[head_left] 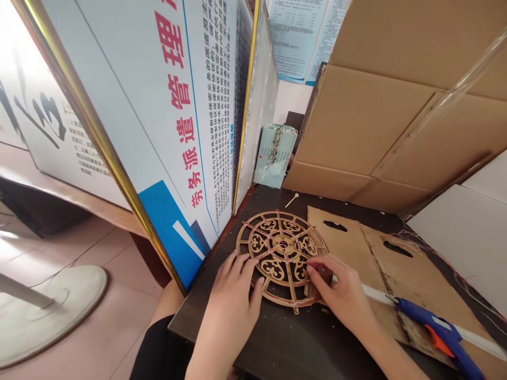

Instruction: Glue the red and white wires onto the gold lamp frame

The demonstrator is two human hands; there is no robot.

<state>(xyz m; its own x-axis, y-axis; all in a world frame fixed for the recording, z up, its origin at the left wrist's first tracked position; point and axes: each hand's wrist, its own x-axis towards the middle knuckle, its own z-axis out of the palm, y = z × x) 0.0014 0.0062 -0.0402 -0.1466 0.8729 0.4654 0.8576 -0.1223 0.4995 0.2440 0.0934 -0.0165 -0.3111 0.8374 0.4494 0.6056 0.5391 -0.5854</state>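
Observation:
A round wooden lattice panel point(292, 278), cut with scroll shapes and spokes, lies flat on the dark table. Thin reddish wire runs along its rings and into its centre. My left hand point(236, 287) rests on the panel's left edge, fingers spread. At the panel's lower right, the thumb and forefinger of my right hand point(336, 282) are pinched together at the rim; whatever is between them is too small to make out. To the right of that hand a blue glue gun point(430, 319) with an orange trigger lies on flattened cardboard.
The flattened cardboard point(344, 245) has two handle holes. Tall brown cardboard point(380, 126) stands behind it, beside a light green box point(276, 155). A small pale stick point(292, 200) lies behind the panel. A gold-framed sign board point(166, 105) walls off the left. Loose wires point(420, 240) trail at right.

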